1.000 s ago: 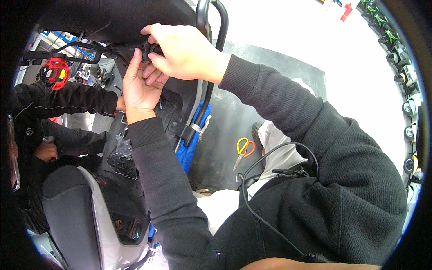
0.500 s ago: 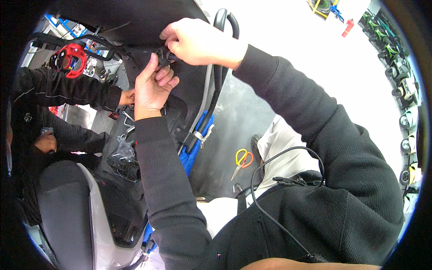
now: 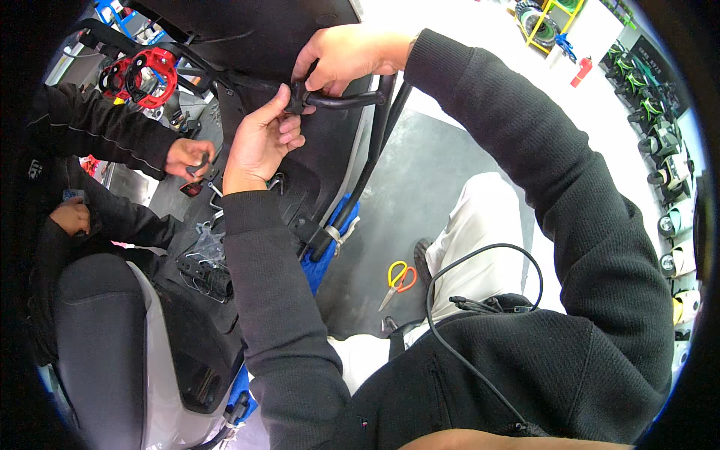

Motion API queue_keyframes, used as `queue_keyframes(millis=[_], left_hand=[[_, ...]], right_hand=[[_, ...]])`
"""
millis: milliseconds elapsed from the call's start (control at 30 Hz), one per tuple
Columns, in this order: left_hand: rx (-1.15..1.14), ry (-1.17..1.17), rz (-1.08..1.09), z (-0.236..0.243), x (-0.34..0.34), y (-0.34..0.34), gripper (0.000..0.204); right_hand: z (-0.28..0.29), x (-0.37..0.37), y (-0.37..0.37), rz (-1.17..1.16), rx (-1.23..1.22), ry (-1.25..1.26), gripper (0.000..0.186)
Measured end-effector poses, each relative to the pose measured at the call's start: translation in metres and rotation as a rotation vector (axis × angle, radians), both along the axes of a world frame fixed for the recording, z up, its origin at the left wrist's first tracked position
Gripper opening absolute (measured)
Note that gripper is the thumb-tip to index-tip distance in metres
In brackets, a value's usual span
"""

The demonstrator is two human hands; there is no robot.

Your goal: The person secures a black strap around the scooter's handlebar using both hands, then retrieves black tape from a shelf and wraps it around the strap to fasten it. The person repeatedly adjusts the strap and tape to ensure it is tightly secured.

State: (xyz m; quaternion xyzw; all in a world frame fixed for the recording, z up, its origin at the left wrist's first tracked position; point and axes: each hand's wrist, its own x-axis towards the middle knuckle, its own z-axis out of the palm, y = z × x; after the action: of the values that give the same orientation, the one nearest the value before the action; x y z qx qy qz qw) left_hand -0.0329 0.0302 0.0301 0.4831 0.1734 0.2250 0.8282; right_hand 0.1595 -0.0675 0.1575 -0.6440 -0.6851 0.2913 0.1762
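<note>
High in the view, my right hand (image 3: 339, 56) grips a black fitting (image 3: 297, 97) at the underside of a black panel (image 3: 255, 22), fingers curled around it from above. My left hand (image 3: 264, 139) holds the same fitting from below, its thumb pressed to it and fingers curled. A short black tube (image 3: 349, 100) sticks out rightward from the fitting toward black tube rails (image 3: 375, 150). The panel belongs to a vehicle with a grey-black seat (image 3: 101, 337). Part of the fitting is hidden by my fingers.
A co-worker's hands (image 3: 191, 159) are at left, one holding a small dark piece, near red bracket parts (image 3: 150, 77). Scissors (image 3: 397, 281) lie on the dark floor (image 3: 375, 225). A plastic bag (image 3: 206, 247), blue cloth (image 3: 319, 262), fire extinguisher (image 3: 581, 70) and row of scooters (image 3: 664, 172) surround.
Both my hands have moved rightward with the fitting, and more of its black tube now shows. The co-worker's upper hand has come into fuller view.
</note>
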Motion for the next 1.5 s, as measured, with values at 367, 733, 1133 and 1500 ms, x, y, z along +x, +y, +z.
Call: queue_keyframes(millis=[367, 733, 1133, 1500], left_hand=[[-0.024, -0.141, -0.065, -0.016, -0.003, -0.003, 0.044], [-0.197, -0.44, -0.12, -0.047, 0.008, 0.003, 0.037], [-0.133, -0.267, 0.037, -0.024, -0.002, 0.002, 0.028], [-0.289, -0.296, 0.147, -0.021, 0.007, -0.027, 0.031]], right_hand=[[-0.01, 0.008, 0.011, -0.023, -0.124, 0.333, 0.04], [-0.009, 0.007, 0.009, -0.04, -0.121, 0.376, 0.04], [-0.011, 0.008, 0.01, -0.013, -0.129, 0.387, 0.04], [-0.012, 0.006, 0.005, 0.021, -0.014, 0.26, 0.041]])
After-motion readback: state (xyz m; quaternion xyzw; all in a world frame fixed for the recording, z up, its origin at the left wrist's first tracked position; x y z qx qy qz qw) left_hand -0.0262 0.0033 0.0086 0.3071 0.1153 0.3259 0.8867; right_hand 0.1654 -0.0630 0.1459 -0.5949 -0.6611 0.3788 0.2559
